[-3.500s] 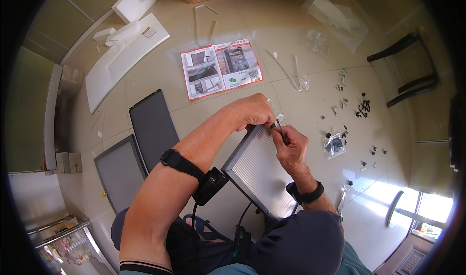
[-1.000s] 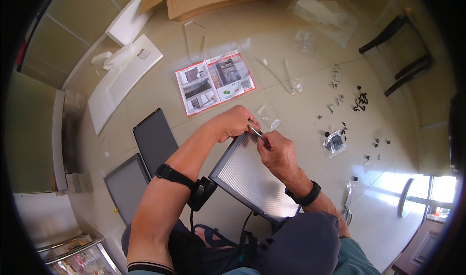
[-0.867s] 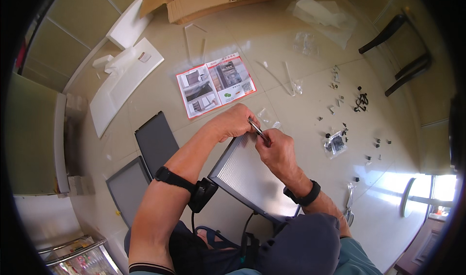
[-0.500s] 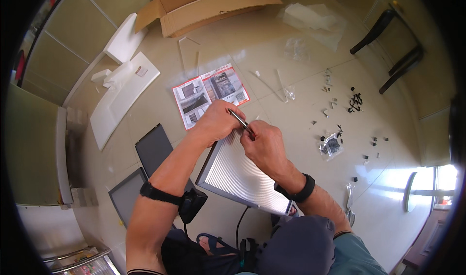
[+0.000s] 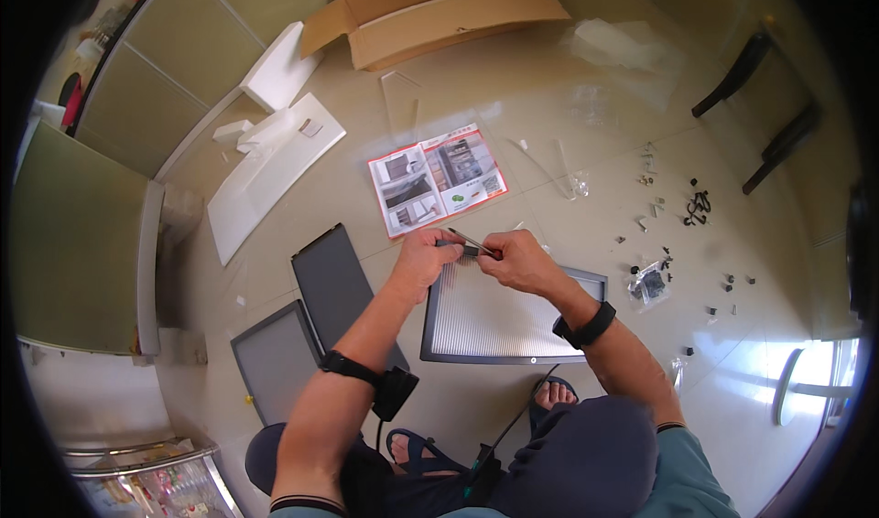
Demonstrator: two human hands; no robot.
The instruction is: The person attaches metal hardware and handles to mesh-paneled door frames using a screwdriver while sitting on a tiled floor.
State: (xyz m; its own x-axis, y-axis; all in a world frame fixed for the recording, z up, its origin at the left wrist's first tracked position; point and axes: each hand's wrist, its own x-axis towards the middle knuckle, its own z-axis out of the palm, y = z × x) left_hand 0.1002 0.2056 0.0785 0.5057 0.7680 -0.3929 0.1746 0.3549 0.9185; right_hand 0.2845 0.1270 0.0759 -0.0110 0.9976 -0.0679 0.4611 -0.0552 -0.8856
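A dark-framed panel with a ribbed, silvery face (image 5: 504, 324) lies in front of me, its near edge toward my feet. At its far left corner, my left hand (image 5: 423, 264) is closed, pinching a short dark strip (image 5: 470, 251); whether the strip is part of the frame cannot be told. My right hand (image 5: 520, 260) is closed around a slim metal rod-like tool (image 5: 473, 242), which slants up and left across the strip toward my left fingers. The tool's held end is hidden in my right fingers.
A printed leaflet (image 5: 438, 178) lies beyond the panel. Two dark grey panels, one plain (image 5: 339, 275) and one framed (image 5: 279, 358), lie at left. White foam (image 5: 270, 184) and a cardboard box (image 5: 458, 28) sit farther back. Small hardware (image 5: 698, 205) and a bag of parts (image 5: 648, 285) are scattered right.
The view has shifted, and the ribbed panel now lies squarer to me. My hands are lower relative to the leaflet, and the tool lies at a flatter slant. Both hands keep their grip.
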